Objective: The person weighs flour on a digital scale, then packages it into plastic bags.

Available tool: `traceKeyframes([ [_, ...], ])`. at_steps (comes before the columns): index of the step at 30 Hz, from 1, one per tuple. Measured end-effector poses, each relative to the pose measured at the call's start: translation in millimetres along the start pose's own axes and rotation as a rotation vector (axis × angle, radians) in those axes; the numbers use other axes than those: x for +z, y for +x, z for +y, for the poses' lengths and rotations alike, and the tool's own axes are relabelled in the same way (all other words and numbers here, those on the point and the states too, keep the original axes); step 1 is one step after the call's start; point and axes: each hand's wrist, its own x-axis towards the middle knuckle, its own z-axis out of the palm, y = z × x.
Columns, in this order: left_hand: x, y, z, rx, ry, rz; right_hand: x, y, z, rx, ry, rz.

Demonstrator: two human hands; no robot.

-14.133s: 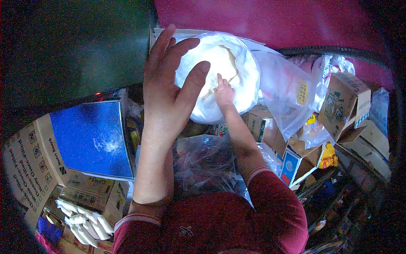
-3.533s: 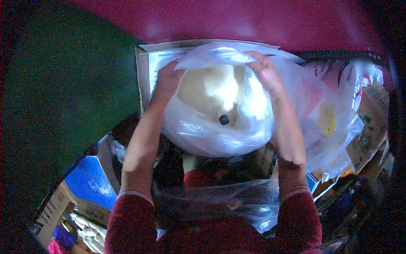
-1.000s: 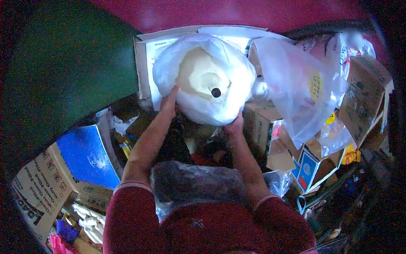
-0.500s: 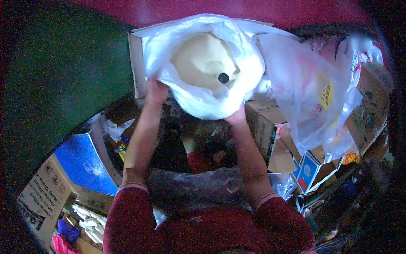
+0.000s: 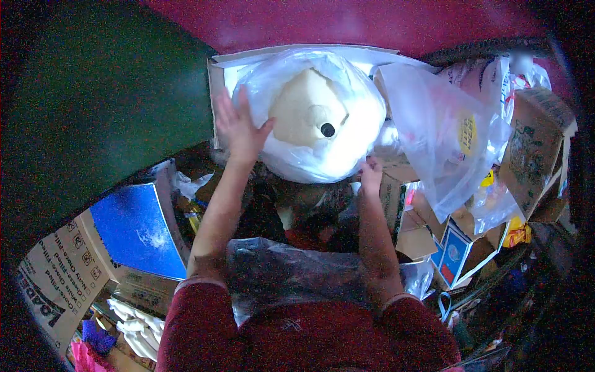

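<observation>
A white plastic bag (image 5: pixel 297 158) stands with its mouth wide, its rim folded outward. Inside lies a pale cream mass (image 5: pixel 304 93) with a small round black piece (image 5: pixel 327 129) on it; I cannot make out what either is. My left hand (image 5: pixel 243 133) is at the bag's left side, fingers spread and holding nothing. At the lower right edge of the bag, my right hand (image 5: pixel 371 175) has its fingers bent in a pinch on the plastic, partly hard to see in the glare.
Behind the bag runs a white box edge (image 5: pixel 232 68). To the right hang a translucent plastic bag (image 5: pixel 427 136) and open cardboard boxes (image 5: pixel 536 149). A blue panel (image 5: pixel 136 229) and a printed carton (image 5: pixel 59 282) stand at left. Clear plastic (image 5: pixel 297 273) lies before my body.
My left hand has let go of the bag's rim and spread its fingers. My right hand has moved right along the lower edge. The bag appears lower in view, its mouth narrower.
</observation>
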Motion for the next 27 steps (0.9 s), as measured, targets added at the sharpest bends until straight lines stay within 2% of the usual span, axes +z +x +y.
traceKeyframes([
  [2,11,13,12,-0.023,0.391,-0.140,7,-5,-8,-0.111,0.159,0.148],
  [3,22,23,1,-0.079,0.273,-0.168,28,-42,-70,-0.069,0.286,0.098],
  [4,38,32,-21,-0.136,0.155,-0.197,44,-54,-89,0.007,0.311,0.101],
  [5,47,41,-36,-0.193,0.039,-0.227,59,-53,-81,-0.148,0.009,0.105],
  [6,40,53,-38,-0.217,0.071,-0.220,68,-51,-70,-0.300,-0.294,0.106],
  [8,15,77,-36,-0.267,0.140,-0.210,71,-53,-64,-0.366,-0.483,0.040],
  [9,16,80,-42,-0.227,0.130,-0.146,73,-53,-60,-0.400,-0.576,0.003],
  [11,15,85,-50,-0.140,0.112,-0.018,67,-48,-54,-0.412,-0.471,-0.092],
  [14,28,73,-56,-0.390,0.017,-0.091,45,-41,-45,-0.490,-0.434,-0.207],
  [17,44,65,-73,-0.460,-0.289,-0.148,39,-43,-52,-0.449,-0.508,-0.247],
  [19,24,60,-31,-0.307,-0.143,0.045,41,-47,-58,-0.394,-0.660,-0.204],
  [20,14,56,-14,-0.225,-0.073,0.141,43,-46,-54,-0.451,-0.661,-0.181],
  [21,11,49,-12,-0.161,-0.046,-0.005,45,-46,-51,-0.506,-0.665,-0.157],
  [22,5,41,-12,-0.189,0.104,-0.150,45,-46,-48,-0.560,-0.671,-0.133],
  [24,-4,33,-5,-0.233,0.396,-0.431,45,-47,-52,-0.473,-0.711,-0.151],
  [25,-3,31,-14,-0.266,0.336,-0.431,45,-50,-57,-0.424,-0.734,-0.154],
  [27,-2,28,-20,-0.249,0.437,-0.516,49,-48,-51,-0.396,-0.724,-0.113],
])
